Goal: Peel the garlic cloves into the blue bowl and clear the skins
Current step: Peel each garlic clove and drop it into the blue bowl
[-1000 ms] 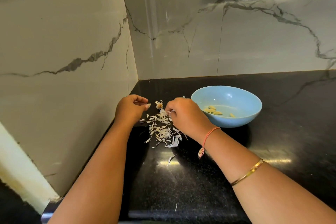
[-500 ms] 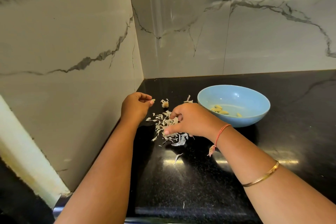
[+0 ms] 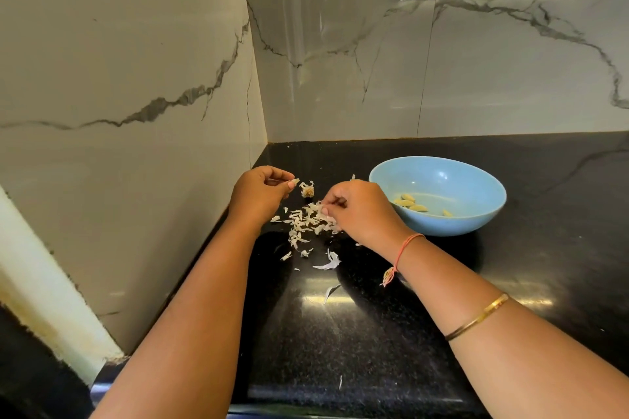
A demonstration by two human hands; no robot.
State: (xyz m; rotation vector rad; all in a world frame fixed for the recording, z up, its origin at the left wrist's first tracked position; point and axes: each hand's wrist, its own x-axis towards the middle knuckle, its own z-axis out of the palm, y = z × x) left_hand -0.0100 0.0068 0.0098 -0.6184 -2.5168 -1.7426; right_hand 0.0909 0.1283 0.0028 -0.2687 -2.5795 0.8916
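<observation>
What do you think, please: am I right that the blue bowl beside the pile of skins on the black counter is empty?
Not quite: the blue bowl beside the pile of skins on the black counter holds a few peeled cloves, as the head view shows.

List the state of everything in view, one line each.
blue bowl: upright on countertop.
peeled garlic cloves: lying in the bowl.
garlic skins: scattered loose on countertop.
garlic root stub: lying beside the skins.
left hand: pinches a pale scrap.
right hand: pinches garlic skins.

Bare forearms, orange thread wristband (image 3: pixel 403 248), gold bangle (image 3: pixel 476 316)
</observation>
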